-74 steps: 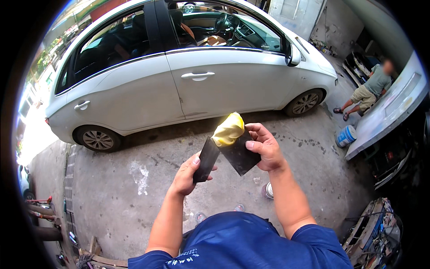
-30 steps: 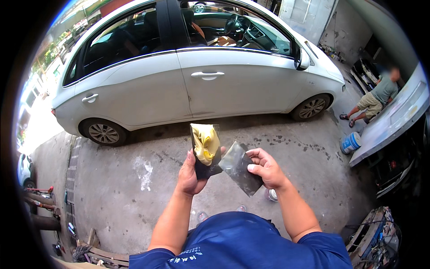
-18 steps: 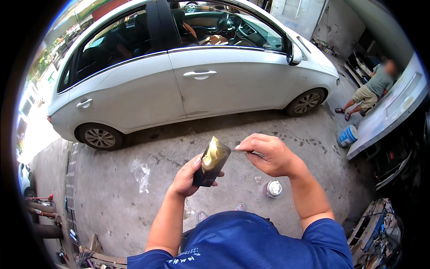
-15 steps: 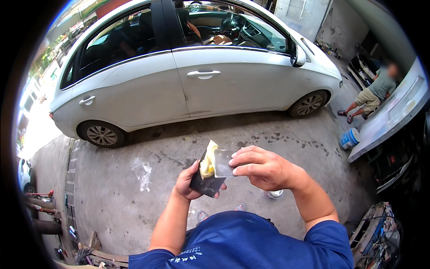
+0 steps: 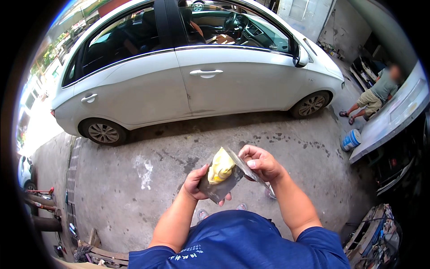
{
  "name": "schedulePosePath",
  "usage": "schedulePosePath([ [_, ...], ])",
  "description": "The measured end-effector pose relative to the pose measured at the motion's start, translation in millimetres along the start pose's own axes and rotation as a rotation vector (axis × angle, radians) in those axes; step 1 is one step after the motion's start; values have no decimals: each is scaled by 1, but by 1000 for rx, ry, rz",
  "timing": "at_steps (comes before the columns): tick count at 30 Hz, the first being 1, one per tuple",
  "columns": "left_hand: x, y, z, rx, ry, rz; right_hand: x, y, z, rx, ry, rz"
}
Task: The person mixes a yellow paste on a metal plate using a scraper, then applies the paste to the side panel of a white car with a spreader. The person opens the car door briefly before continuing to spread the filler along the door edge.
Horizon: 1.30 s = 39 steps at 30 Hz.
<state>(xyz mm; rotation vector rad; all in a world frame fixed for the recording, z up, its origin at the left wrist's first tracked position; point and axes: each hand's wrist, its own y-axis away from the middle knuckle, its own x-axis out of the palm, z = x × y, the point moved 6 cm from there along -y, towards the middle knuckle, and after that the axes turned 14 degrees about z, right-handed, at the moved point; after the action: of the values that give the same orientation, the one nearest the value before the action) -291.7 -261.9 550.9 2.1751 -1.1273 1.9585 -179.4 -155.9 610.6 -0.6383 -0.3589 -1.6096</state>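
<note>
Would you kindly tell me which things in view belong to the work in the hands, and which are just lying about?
In hand:
- dark flat spreader plate, left hand
- lump of yellow putty on it
- thin metal scraper blade, right hand

Lying about:
- white four-door car
- blue and white bucket
- seated person

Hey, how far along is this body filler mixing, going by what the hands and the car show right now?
Done: a lump of yellow putty sits loaded on the dark board held by the left hand. In hand: the right hand lays a flat metal spreader against the lump, working it. Left: none shows on the white car; its near side looks bare of putty.
</note>
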Motion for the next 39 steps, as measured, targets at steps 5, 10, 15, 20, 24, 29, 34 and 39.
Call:
schedulePosePath([
  [5,-2,1,1,-19,27,44,-10,18,-29,123,-12,-52],
  [10,-2,2,4,-87,5,38,-6,24,-21,147,-40,144],
  [15,2,-2,-3,-26,-74,-118,-71,31,6,52,187,-456],
  [20,5,-15,-32,257,-480,-345,-35,52,8,-89,317,-370],
  [24,5,-25,-32,413,-822,-457,-17,39,-38,96,385,-377],
  [29,-5,-27,-30,350,-1316,-454,-22,8,-22,13,164,-399],
  [34,-3,-15,-45,67,-1371,-516,-27,3,36,-188,126,-338],
  [39,-8,-5,-34,148,-297,-322,14,3,76,-383,683,29],
])
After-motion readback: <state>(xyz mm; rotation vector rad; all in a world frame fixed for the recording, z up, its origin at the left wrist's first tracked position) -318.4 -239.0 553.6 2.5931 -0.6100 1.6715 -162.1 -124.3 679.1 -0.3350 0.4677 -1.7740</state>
